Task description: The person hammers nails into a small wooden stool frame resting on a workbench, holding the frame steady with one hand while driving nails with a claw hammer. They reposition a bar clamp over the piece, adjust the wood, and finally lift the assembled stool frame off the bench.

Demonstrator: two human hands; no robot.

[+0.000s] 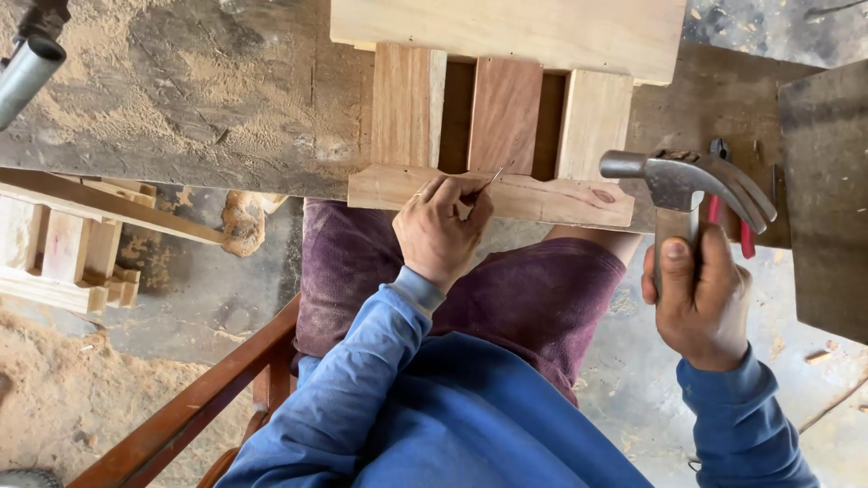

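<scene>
nail (495, 176) stands on the front rail (542, 199), hammer (687, 181) to its right.

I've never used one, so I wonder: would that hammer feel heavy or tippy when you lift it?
The hammer probably feels top-heavy: its metal head looks bulky beside the wooden handle. It is surely stiff, not floppy. The right hand wraps the handle just below the head, which likely tames the tipping.

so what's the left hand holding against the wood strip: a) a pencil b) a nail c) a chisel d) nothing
b: the left hand pinches a thin nail with its tip on the front wooden strip, while the right hand holds a claw hammer raised beside it.
</scene>
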